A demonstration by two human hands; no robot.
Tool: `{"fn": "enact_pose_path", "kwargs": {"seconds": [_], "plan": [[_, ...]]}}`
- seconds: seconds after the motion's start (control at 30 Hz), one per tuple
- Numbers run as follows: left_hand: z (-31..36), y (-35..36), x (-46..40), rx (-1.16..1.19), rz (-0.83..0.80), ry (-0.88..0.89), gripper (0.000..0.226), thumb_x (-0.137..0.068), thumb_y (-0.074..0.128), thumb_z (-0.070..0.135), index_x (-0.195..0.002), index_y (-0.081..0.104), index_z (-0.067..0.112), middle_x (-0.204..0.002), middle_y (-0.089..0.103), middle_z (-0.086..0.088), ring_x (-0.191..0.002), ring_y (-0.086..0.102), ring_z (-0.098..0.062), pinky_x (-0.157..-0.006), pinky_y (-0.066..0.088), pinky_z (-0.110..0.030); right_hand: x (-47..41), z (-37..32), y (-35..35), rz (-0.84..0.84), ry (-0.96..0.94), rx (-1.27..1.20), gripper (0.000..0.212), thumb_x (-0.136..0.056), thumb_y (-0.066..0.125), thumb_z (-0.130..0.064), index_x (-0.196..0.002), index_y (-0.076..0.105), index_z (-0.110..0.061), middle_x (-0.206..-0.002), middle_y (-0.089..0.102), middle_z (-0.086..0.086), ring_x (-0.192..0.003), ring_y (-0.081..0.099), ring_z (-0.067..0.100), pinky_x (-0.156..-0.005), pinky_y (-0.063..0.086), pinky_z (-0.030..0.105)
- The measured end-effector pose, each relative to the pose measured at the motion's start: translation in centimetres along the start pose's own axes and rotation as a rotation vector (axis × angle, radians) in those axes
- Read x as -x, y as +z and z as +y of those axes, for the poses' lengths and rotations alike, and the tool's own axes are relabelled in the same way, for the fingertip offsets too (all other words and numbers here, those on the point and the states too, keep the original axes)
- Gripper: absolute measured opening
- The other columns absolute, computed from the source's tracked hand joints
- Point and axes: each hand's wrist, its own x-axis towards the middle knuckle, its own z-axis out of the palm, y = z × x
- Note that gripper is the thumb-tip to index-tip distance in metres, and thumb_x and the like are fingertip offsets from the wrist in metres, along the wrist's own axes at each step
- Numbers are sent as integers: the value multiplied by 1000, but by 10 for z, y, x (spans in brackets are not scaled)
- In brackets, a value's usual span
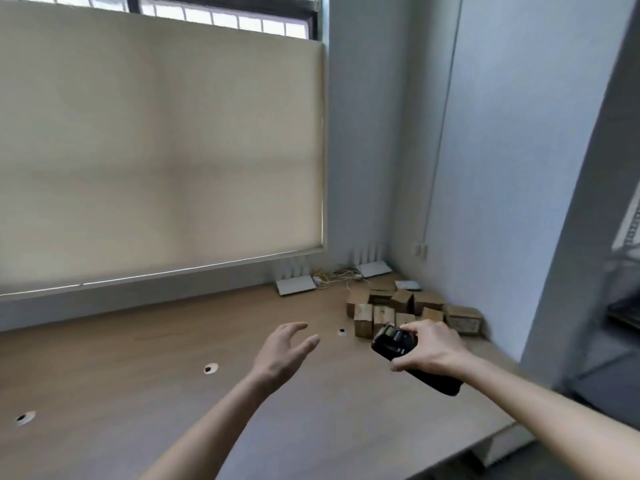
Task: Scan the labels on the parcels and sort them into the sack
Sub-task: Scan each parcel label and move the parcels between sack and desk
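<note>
Several small brown cardboard parcels [401, 308] lie piled in the far right corner of the wooden table [138, 375]. My right hand [433, 348] grips a black handheld scanner [394, 342] just in front of the pile, its head pointing toward the parcels. My left hand [287, 348] hovers over the table left of the scanner, fingers spread and relaxed, holding nothing. No sack is in view.
Two white routers [296, 284] [374, 268] with tangled cables [337, 275] stand against the back wall under a window blind [159, 150]. Round cable holes [210, 368] dot the tabletop. The table's right edge drops off by a grey pillar [571, 237].
</note>
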Motion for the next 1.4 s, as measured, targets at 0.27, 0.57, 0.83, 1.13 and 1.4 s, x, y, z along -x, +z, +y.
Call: {"fn": "enact_pose_path", "kwargs": {"seconds": [0.27, 0.57, 0.83, 1.13, 1.4], "plan": [[79, 139, -96, 39, -149, 21, 63, -92, 59, 57, -144, 51, 22, -146, 54, 0, -134, 48, -16, -111, 40, -33, -63, 154, -35, 49, 186, -64, 85, -45, 78, -66, -125, 69, -37, -111, 74, -8, -100, 68, 18, -87, 58, 33], [99, 270, -231, 85, -341, 4, 68, -92, 61, 55, -147, 47, 18, -140, 58, -4, -126, 56, -18, -108, 48, -41, -175, 263, -14, 29, 378, -115, 91, -44, 76, -70, -129, 62, -41, -122, 69, -6, -108, 65, 20, -86, 56, 31], [114, 363, -381, 141, -424, -8, 65, -94, 59, 52, -149, 44, 22, -141, 55, -5, -126, 55, -19, -105, 50, -42, -324, 327, -14, -7, 449, -121, 73, -48, 79, -63, -114, 67, -37, -106, 70, -7, -96, 67, 19, -69, 52, 27], [113, 476, -493, 156, -517, -64, 63, -94, 60, 50, -149, 42, 24, -140, 56, -3, -122, 56, -17, -103, 52, -40, -452, 415, 20, 46, 562, -228, 61, -52, 77, -63, -106, 63, -36, -99, 71, -11, -88, 67, 15, -72, 57, 29], [107, 607, -571, 151, -582, -207, 61, -97, 56, 50, -151, 42, 24, -143, 53, -1, -124, 54, -15, -105, 48, -36, -570, 515, 79, -62, 605, -297, 63, -45, 72, -63, -103, 64, -37, -94, 71, -13, -87, 68, 14, -73, 57, 29]]}}
